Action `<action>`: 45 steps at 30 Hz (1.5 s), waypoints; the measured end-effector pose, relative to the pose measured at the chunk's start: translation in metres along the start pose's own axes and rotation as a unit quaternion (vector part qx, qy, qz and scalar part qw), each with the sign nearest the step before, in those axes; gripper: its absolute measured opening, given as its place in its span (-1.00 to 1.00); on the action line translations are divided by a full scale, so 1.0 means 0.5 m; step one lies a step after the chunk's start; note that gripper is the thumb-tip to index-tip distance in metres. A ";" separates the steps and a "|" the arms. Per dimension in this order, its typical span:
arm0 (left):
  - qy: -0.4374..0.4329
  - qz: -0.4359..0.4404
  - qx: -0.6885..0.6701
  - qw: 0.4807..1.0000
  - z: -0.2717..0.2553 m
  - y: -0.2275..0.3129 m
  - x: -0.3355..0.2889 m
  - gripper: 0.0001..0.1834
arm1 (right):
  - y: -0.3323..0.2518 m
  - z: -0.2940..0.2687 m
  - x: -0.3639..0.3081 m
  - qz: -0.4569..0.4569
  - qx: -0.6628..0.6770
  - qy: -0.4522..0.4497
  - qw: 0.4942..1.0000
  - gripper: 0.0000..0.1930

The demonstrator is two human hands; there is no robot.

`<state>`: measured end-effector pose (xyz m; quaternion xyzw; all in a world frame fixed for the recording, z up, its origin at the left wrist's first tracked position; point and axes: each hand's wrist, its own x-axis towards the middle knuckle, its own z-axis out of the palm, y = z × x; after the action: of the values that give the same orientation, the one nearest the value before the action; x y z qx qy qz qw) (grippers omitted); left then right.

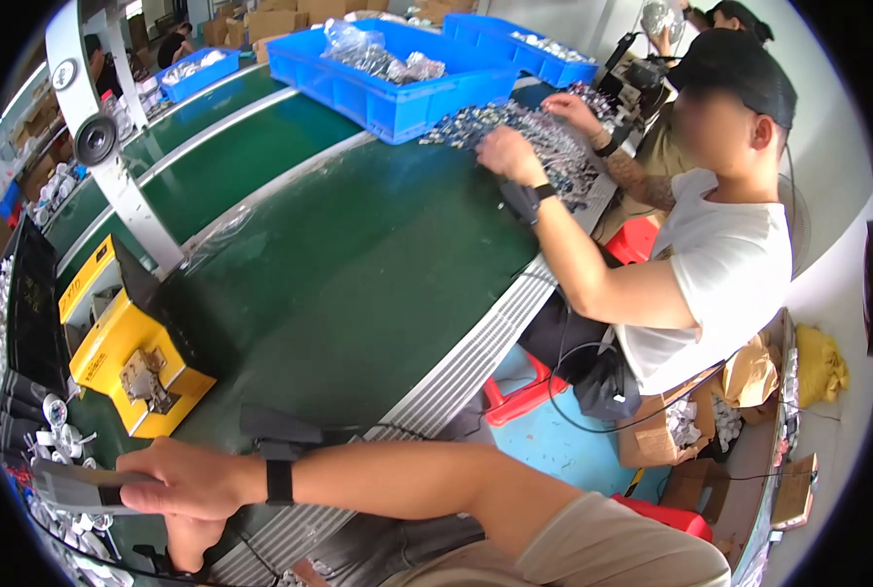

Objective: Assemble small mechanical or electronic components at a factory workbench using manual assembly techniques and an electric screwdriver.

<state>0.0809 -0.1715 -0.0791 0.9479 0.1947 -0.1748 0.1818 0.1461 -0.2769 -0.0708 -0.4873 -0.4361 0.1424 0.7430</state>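
Note:
My right hand (190, 477), a black strap round its wrist, reaches in at the lower left. Its thumb and fingers are closed on the end of a flat dark grey object (79, 486), whose kind I cannot make out. Just below it, part of my left hand (196, 538) shows; its fingers are hidden behind the right hand. Beyond my hands a yellow bench machine (123, 338) with a metal mechanism on its front stands on the green work surface (329, 264). Small white round parts (60, 430) lie in a heap left of my hands.
A metal post (114, 147) rises behind the machine. Blue bins (407, 108) stand at the far side. On the right, a seated co-worker (720, 254) handles a pile of small shiny parts (544, 147). A red stool (520, 391) and open cartons (666, 430) are on the floor.

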 end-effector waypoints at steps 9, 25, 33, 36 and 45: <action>0.068 0.355 -0.266 0.893 0.063 -0.151 0.070 -0.50 | -0.008 0.002 0.008 0.033 0.020 -0.003 0.999 -0.35; 0.088 0.382 -0.192 0.900 0.043 -0.165 0.074 -0.55 | 0.040 0.030 0.029 -0.001 0.031 0.038 0.999 -0.42; 0.068 0.337 -0.277 0.897 0.066 -0.166 0.076 -0.51 | 0.050 0.030 0.022 -0.007 -0.005 0.049 0.999 -0.44; 0.073 0.342 -0.254 0.902 0.063 -0.159 0.076 -0.51 | 0.049 0.024 0.022 -0.006 -0.001 0.053 0.999 -0.43; 0.090 0.358 -0.222 0.902 0.067 -0.176 0.088 -0.51 | 0.006 0.015 0.010 0.006 0.026 0.027 0.999 -0.39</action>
<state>0.0722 -0.0962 -0.1504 0.9004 -0.1086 0.0357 0.4198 0.1438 -0.2681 -0.0696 -0.4743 -0.4095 0.1446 0.7658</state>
